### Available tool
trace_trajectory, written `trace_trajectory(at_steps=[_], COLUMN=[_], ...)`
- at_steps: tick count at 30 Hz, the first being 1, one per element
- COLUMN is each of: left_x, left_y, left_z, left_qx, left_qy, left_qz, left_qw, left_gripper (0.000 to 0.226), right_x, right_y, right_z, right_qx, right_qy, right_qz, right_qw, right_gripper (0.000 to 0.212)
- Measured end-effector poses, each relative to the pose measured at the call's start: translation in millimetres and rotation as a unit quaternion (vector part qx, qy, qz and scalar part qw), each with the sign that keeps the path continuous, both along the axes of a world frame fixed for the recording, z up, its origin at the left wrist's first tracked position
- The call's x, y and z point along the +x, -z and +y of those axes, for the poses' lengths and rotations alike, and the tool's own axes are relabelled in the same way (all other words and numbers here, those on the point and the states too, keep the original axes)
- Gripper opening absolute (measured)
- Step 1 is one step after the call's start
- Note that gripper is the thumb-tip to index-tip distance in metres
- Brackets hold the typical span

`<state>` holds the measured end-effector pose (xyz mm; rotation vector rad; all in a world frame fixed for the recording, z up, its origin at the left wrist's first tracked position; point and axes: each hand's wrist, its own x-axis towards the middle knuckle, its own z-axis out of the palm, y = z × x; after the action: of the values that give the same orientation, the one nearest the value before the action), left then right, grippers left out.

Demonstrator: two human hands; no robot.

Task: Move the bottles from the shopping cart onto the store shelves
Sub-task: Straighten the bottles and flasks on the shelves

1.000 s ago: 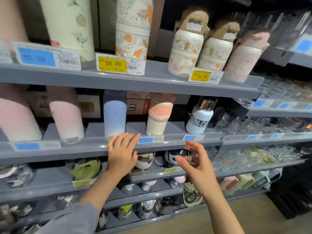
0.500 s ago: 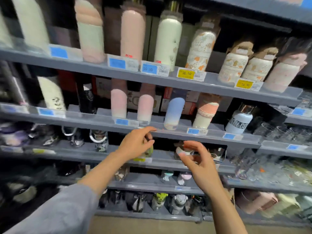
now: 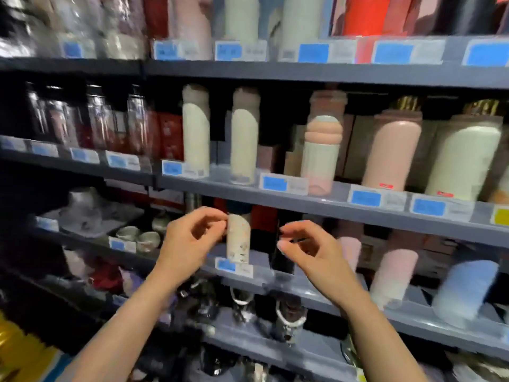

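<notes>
Hovering with loosely curled fingers and holding nothing, the left hand (image 3: 190, 241) and right hand (image 3: 311, 249) flank a speckled bottle (image 3: 238, 239) standing upright on the shelf (image 3: 344, 292), probably for squaring it up.

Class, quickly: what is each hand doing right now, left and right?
Left hand: fingers loosely curled, holding nothing, close beside the speckled bottle; contact cannot be told.
Right hand: fingers loosely curled, holding nothing.
</notes>
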<state>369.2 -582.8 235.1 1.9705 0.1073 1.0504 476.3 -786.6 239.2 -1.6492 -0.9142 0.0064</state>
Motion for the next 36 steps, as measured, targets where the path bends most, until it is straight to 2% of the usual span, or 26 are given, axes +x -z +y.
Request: trace_trajectory(at_steps=[2,7,9,12,16,22,25,28,30,32,36], left_x=[-3,2,15,36,56,74,92,114,123,126,128], left_y=[-21,-83,-110,-151,-197,-235,-241,-239,-235,-234,-235], left_z=[52,146,173,197,225,279,303,316,321,324,325], left_qx=[0.007,0.093,0.127,0.204,0.297,0.342,0.402,0.418,0.421,0.427,0.43], left_qy=[-0.02,-0.063,-0.072,-0.101,-0.189,-0.251,-0.271,-0.278,-0.292,-0.303,-0.307], left_qz=[-0.047,-0.127,-0.158,-0.195,-0.239,-0.21,-0.168,-0.152,-0.176,-0.199,-0.225], left_qw=[0.999,0.985,0.977,0.954,0.905,0.881,0.859,0.851,0.84,0.828,0.819], left_gripper=[0.01,0.014,0.004,0.009,0.035,0.049,0.055,0.062,0.066,0.064,0.054], right_x=[4,9,12,16,17,18,24,36,50,65,89], right_y=[-20,-80,-106,-147,-206,-278,-297,-311,-316,-320,-321], right_z=[59,157,174,183,190,225,253,279,296,314,334], right_qx=[0.024,0.084,0.109,0.119,0.103,0.05,-0.014,-0.107,-0.123,-0.112,-0.059], right_qy=[-0.01,-0.016,-0.004,0.022,0.063,0.148,0.204,0.288,0.322,0.34,0.349], right_qz=[-0.023,-0.111,-0.151,-0.209,-0.27,-0.343,-0.403,-0.506,-0.525,-0.495,-0.414], right_qw=[0.999,0.99,0.983,0.97,0.955,0.926,0.892,0.806,0.778,0.792,0.839], right_gripper=[0.016,0.02,0.022,0.025,0.036,0.069,0.073,0.071,0.067,0.072,0.103])
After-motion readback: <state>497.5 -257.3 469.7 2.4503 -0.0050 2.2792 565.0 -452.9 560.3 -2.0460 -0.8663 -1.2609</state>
